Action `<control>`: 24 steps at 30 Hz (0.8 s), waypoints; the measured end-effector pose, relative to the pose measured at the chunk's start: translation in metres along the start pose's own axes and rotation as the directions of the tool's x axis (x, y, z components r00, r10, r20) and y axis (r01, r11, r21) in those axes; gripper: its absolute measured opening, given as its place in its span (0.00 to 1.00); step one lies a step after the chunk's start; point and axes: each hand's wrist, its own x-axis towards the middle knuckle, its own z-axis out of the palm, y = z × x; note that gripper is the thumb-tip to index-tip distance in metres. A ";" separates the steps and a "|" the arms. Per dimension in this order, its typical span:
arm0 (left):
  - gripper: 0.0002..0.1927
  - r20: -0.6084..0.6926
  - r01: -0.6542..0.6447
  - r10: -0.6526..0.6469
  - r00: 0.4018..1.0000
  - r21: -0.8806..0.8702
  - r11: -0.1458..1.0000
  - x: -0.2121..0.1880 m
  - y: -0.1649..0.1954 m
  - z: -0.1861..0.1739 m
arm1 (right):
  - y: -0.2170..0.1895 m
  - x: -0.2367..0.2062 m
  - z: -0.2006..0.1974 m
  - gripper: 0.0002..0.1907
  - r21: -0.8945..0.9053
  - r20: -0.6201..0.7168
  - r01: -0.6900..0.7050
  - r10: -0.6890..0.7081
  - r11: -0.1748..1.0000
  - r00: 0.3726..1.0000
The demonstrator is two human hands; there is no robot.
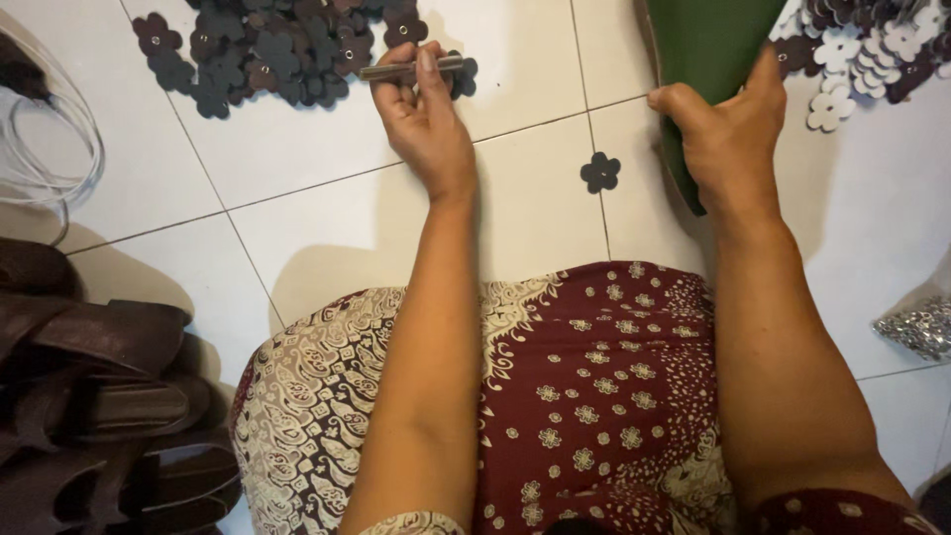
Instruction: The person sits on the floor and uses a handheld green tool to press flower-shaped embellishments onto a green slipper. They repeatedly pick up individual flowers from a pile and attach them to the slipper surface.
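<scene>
My left hand (424, 114) is closed around a thin metal rod-like tool (411, 69), held level at the edge of a heap of dark flower-shaped cutouts (267, 50) on the white tiled floor. My right hand (728, 129) grips the lower end of a green sheet of material (708, 40) that stands up from the floor. A single dark flower cutout (600, 171) lies on the tile between my hands.
White and dark flower cutouts (872, 45) are piled at the top right. Dark brown sandals (89, 396) are stacked at the left. A white cord (50, 149) coils at the far left. A bag of silvery bits (916, 325) lies at the right. My patterned skirt (555, 396) fills the foreground.
</scene>
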 end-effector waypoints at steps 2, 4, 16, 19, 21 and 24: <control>0.12 -0.004 -0.039 0.040 0.999 0.042 0.998 -0.003 -0.001 -0.003 | 0.001 -0.001 0.001 0.27 0.050 -0.008 -0.071 0.071 0.996 0.997; 0.11 -0.003 -0.072 0.073 0.997 0.142 0.987 -0.007 0.000 -0.006 | 0.003 -0.001 0.001 0.28 0.082 -0.003 -0.090 0.090 0.993 0.996; 0.11 -0.039 -0.050 0.059 0.997 0.199 0.979 -0.008 0.006 -0.001 | 0.012 -0.001 0.002 0.31 0.000 0.013 -0.032 0.032 0.999 0.999; 0.11 -0.052 -0.042 0.055 0.997 0.228 0.973 -0.009 0.004 0.000 | 0.016 -0.001 0.002 0.32 -0.047 -0.001 -0.032 0.032 0.998 0.999; 0.11 -0.048 -0.065 0.077 0.996 0.216 0.974 -0.009 0.003 0.000 | 0.018 0.000 0.001 0.31 -0.084 -0.006 -0.050 0.049 0.995 0.999; 0.11 -0.043 -0.078 0.088 0.995 0.196 0.978 -0.008 0.001 0.001 | 0.020 0.000 0.001 0.31 -0.072 -0.007 -0.038 0.037 0.997 0.999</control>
